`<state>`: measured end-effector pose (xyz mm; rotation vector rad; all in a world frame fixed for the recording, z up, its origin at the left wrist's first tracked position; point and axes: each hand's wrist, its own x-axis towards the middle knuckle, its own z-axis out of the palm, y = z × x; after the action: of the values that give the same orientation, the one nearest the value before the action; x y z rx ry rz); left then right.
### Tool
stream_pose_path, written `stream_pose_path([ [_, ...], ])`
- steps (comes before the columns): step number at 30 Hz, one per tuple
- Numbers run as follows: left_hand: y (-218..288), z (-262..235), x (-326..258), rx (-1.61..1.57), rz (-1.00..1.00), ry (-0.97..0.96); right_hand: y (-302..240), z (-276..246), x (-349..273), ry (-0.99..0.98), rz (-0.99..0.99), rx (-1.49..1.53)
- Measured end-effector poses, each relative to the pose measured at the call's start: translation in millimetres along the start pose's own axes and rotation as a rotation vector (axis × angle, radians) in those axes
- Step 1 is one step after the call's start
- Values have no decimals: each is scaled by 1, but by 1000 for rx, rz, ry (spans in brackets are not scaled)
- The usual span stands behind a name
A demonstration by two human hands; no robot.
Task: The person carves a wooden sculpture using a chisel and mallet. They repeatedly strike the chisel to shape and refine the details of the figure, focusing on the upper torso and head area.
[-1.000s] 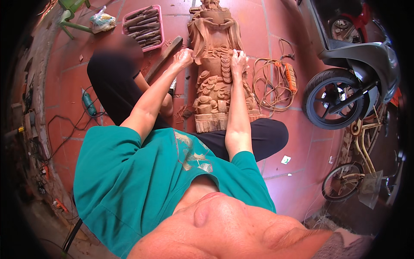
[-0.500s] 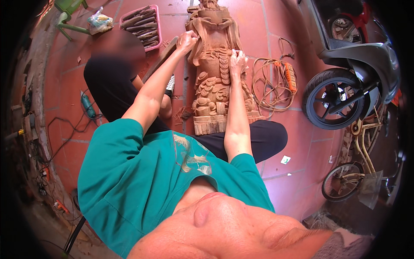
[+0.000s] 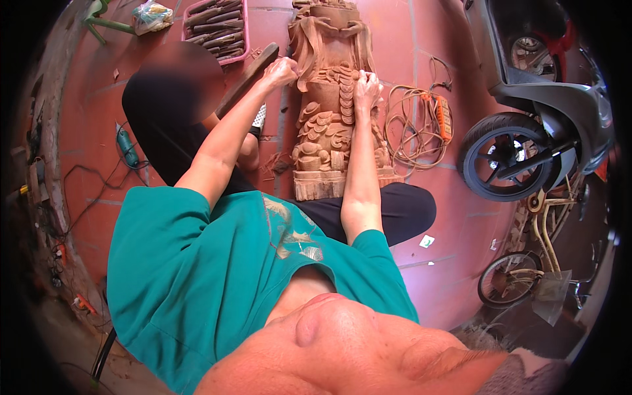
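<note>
A carved wooden statue lies on the tiled floor in front of me, its base toward my legs. Folds of a robe, overlapping round discs and rounded lumps show on it. My left hand is at the edge of the carved sleeve on the left, fingers curled closed. My right hand rests against the statue's right edge beside the column of discs, its fingers bent and pressed together. Whatever either hand may hold is too small or hidden to make out. A long dark wooden piece lies slanting beside my left forearm.
A pink basket of dark-handled tools stands at the far left, near a plastic bag. A teal power tool lies left. To the right are an orange power strip with coiled cord, a motorbike wheel and a bicycle wheel.
My left hand has come slightly nearer to me, down along the statue's left edge. My right hand stays by the discs with a small shift. The view has tilted a little.
</note>
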<state>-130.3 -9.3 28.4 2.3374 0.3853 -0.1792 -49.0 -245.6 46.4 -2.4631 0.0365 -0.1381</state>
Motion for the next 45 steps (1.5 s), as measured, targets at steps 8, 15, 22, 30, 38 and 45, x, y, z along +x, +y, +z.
stream_pose_path([
  [8,-16,-10,14,-276,11,85,7,0,1,-18,-27,24],
  [15,3,16,16,-360,34,191,5,0,4,-33,3,51],
  [22,-18,1,-5,-315,63,-126,14,1,2,-21,3,-3],
  [30,-14,-1,28,-433,53,190,5,4,3,-27,-33,37],
  [38,-21,7,6,-265,113,-16,3,6,4,4,-10,24],
  [45,-8,-9,6,-491,-96,-107,32,5,7,-8,-1,68],
])
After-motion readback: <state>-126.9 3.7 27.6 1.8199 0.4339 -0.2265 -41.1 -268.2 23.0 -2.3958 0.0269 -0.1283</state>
